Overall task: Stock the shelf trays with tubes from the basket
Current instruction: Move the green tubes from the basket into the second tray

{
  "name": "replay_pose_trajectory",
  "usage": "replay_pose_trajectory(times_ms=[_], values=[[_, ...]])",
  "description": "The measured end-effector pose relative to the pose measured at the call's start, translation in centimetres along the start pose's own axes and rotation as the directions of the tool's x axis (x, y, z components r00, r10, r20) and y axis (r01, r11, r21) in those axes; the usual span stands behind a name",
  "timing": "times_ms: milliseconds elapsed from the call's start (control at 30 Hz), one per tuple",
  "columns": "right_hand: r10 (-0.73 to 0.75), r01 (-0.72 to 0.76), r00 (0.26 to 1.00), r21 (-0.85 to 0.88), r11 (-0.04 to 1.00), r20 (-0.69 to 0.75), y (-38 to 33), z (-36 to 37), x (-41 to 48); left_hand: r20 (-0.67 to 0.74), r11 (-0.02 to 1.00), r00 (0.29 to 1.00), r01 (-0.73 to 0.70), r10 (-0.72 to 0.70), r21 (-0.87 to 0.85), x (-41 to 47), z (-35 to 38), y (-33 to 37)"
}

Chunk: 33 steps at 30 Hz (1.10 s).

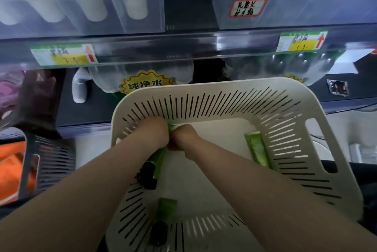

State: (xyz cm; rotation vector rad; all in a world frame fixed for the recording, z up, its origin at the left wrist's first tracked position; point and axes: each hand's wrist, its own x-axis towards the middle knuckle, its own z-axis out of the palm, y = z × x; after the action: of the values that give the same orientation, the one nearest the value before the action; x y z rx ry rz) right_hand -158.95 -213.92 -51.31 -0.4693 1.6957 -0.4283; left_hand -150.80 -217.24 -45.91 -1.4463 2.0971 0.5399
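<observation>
Green tubes [157, 160] are being gathered by both closed hands, left [152, 132] and right [184, 136], in the basket [224, 90], presumably for loading the far trays [295, 7].

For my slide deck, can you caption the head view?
Both hands, left hand and right hand, grip one green tube with black cap inside the cream slotted plastic basket.

Dim overall, bluish cast. Glaring softly off the clear shelf trays [138, 11] and shelf edge strip [183, 48]. Blurring toward the corners, bending straight lines at the edges. Falling into shadow along the forearms and lower basket [295, 180].
</observation>
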Motion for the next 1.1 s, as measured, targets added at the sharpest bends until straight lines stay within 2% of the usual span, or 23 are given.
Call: replay_pose_trajectory(times_ms=[100, 167, 367, 667, 900, 1000, 1100], values=[[0.048, -0.059, 0.998, 0.246, 0.968, 0.051, -0.2, 0.1, -0.3, 0.009, 1.000, 1.000, 0.004, -0.004, -0.018, 0.1, -0.1, -0.2], [0.051, -0.074, 0.995, 0.307, 0.949, 0.083, -0.5, -0.1, -0.8, 0.016, 1.000, 1.000, 0.007, -0.006, -0.013, 0.0, -0.2, -0.2], [0.061, -0.097, 0.991, 0.338, 0.936, 0.117, -0.6, -0.4, -1.0, 0.012, 0.999, 1.000, 0.011, -0.010, -0.036, -0.1, -0.4, -0.1], [0.041, -0.094, 0.987, 0.357, 0.929, 0.153, 0.0, -1.7, -1.6, -0.014, 0.987, 1.000, -0.002, -0.001, -0.163, -0.3, -0.5, 0.0], [0.010, -0.059, 0.990, 0.348, 0.935, 0.141, 0.6, -3.8, -3.0, -0.016, 0.947, 1.000, -0.010, 0.005, -0.321, -1.1, -0.4, 0.1], [-0.013, -0.034, 0.991, 0.355, 0.934, 0.130, 0.9, -4.9, -3.9, 0.006, 0.898, 1.000, 0.009, -0.007, -0.440, -1.9, -0.5, 0.2], [-0.046, 0.006, 0.993, 0.341, 0.940, 0.109, 1.1, -6.0, -5.1, 0.026, 0.874, 0.999, 0.032, -0.022, -0.486, -2.7, -1.0, 0.2]])
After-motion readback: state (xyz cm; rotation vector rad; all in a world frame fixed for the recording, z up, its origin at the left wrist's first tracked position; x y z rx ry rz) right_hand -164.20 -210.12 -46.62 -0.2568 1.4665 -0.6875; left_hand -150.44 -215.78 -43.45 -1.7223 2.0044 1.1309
